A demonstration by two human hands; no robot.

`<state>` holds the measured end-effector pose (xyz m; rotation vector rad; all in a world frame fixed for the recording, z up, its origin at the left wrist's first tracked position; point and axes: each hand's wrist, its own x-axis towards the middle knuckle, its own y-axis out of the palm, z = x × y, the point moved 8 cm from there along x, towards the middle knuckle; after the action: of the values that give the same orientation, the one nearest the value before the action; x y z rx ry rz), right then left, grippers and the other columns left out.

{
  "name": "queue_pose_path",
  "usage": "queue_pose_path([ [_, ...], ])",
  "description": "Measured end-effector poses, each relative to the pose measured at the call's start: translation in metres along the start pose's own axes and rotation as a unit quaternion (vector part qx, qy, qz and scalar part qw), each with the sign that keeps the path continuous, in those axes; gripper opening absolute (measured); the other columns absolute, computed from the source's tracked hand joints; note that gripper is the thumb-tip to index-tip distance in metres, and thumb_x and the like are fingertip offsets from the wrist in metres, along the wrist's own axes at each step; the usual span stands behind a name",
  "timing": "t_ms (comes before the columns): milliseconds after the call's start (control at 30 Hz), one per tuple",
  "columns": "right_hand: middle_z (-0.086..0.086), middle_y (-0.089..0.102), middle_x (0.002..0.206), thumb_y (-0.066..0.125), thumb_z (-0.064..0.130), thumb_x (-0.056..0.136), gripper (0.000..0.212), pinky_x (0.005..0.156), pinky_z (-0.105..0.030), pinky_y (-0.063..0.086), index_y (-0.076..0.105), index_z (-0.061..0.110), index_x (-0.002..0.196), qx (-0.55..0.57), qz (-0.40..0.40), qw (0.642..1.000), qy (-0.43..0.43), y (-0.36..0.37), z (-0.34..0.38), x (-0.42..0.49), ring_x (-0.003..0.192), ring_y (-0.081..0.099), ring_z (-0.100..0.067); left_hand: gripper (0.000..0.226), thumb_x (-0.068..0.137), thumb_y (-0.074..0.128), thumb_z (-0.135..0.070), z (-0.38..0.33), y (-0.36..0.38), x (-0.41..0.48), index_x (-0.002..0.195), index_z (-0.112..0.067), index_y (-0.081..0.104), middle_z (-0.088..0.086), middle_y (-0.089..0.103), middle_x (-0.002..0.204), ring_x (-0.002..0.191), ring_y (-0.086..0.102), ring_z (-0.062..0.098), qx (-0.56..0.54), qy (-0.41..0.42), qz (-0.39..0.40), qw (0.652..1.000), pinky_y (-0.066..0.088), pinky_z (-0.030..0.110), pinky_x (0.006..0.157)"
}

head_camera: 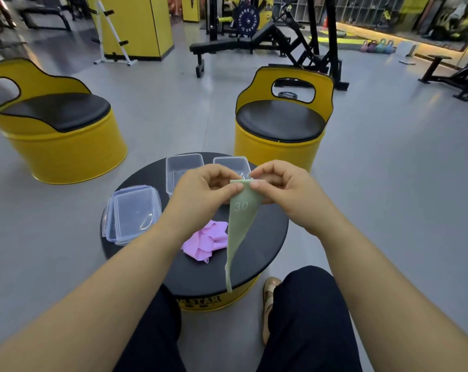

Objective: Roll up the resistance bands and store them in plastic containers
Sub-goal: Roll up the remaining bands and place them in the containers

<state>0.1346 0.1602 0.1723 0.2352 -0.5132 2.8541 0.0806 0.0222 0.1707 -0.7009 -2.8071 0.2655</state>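
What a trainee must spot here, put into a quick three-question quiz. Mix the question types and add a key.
1. True or false: the pink band is already rolled up tight.
2. Which number is printed on the green band? A) 10 B) 30 C) 50
3. Fill in: the left hand and right hand both pinch the green band at its ___ edge, while the rest hangs down.

Key: 1 false, it lies crumpled on the round table; 2 B; 3 top.
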Motion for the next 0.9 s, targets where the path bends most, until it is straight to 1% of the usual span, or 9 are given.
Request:
queue_pose_path([
  [67,-0.017,0.071,0.088,0.065,0.012,0.087,0.005,0.078,-0.038,0.058,0.067,0.012,0.092,0.008,0.003,1.000,-0.010,0.000,0.006,-0.001,0.086,0.070,-0.025,0.011,0.083,0.068,-0.006,-0.003,-0.002,-0.002,0.085,-0.017,0.071,-0.003,0.067,0.069,0.069,0.065,0.008,-0.009,0.004,0.000,1.000,0.055,0.021,0.071],
  [133,-0.017,0.071,0.085,0.064,0.006,0.086,0.006,0.068,-0.026,0.058,0.068,0.009,0.090,0.040,0.006,0.999,-0.013,0.001,0.011,-0.001,0.078,0.069,-0.018,0.017,0.083,0.068,-0.005,-0.007,-0.006,-0.004,0.085,-0.021,0.072,0.005,0.068,0.074,0.075,0.067,0.016,-0.014,0.016,-0.006,1.000,0.057,0.033,0.078],
  [233,-0.008,0.070,0.075,0.063,0.001,0.085,0.009,0.060,-0.021,0.054,0.068,0.009,0.087,0.095,0.013,0.995,-0.011,0.005,0.017,-0.003,0.069,0.068,-0.011,0.024,0.083,0.068,-0.006,-0.016,-0.011,-0.008,0.080,-0.028,0.074,0.006,0.072,0.082,0.084,0.068,0.026,-0.006,0.041,-0.022,0.999,0.056,0.043,0.082],
  [300,-0.003,0.071,0.072,0.062,0.000,0.085,0.010,0.060,-0.023,0.056,0.067,0.008,0.086,0.135,0.017,0.991,-0.004,0.006,0.018,-0.004,0.067,0.068,-0.012,0.024,0.083,0.067,-0.004,-0.020,-0.012,-0.010,0.079,-0.026,0.074,0.001,0.072,0.080,0.083,0.068,0.025,-0.015,0.045,-0.023,0.999,0.056,0.043,0.082],
  [400,-0.003,0.071,0.071,0.063,-0.002,0.084,0.011,0.064,-0.026,0.057,0.067,0.009,0.084,0.135,0.017,0.990,-0.029,0.004,0.022,-0.005,0.069,0.067,-0.015,0.019,0.084,0.064,0.000,-0.021,-0.008,-0.013,0.082,-0.017,0.072,0.002,0.070,0.073,0.074,0.067,0.017,-0.065,0.022,0.017,0.998,0.058,0.034,0.076],
  [500,0.000,0.070,0.074,0.065,0.000,0.083,0.011,0.065,-0.022,0.055,0.069,0.011,0.083,0.050,0.001,0.995,-0.085,0.001,0.032,-0.009,0.070,0.066,-0.011,0.015,0.082,0.067,-0.002,-0.022,-0.006,-0.015,0.081,-0.016,0.071,0.008,0.065,0.071,0.070,0.065,0.015,-0.072,0.004,0.050,0.996,0.057,0.027,0.071],
  [667,-0.007,0.071,0.082,0.068,0.008,0.083,0.009,0.072,-0.037,0.056,0.070,0.017,0.084,-0.050,-0.014,0.989,-0.141,0.001,0.037,-0.013,0.077,0.065,-0.023,0.005,0.077,0.073,-0.008,-0.021,-0.006,-0.014,0.077,-0.013,0.071,0.019,0.070,0.078,0.069,0.066,0.017,-0.054,-0.003,0.033,0.998,0.056,0.025,0.066],
  [800,-0.018,0.068,0.083,0.067,0.003,0.083,0.008,0.072,-0.034,0.054,0.068,0.011,0.083,0.006,0.004,0.994,-0.113,0.002,0.035,-0.013,0.072,0.061,-0.023,0.007,0.075,0.075,-0.005,-0.020,-0.007,-0.014,0.076,-0.012,0.072,0.016,0.071,0.079,0.073,0.065,0.019,-0.046,0.015,0.025,0.998,0.057,0.031,0.074],
  [900,-0.025,0.066,0.083,0.065,-0.001,0.083,0.009,0.075,-0.041,0.052,0.065,0.008,0.080,0.043,0.020,0.996,-0.076,0.004,0.031,-0.011,0.075,0.059,-0.022,0.010,0.076,0.074,-0.003,-0.020,-0.005,-0.013,0.075,-0.013,0.072,0.015,0.072,0.081,0.076,0.066,0.021,-0.047,0.014,0.033,0.998,0.055,0.036,0.079],
])
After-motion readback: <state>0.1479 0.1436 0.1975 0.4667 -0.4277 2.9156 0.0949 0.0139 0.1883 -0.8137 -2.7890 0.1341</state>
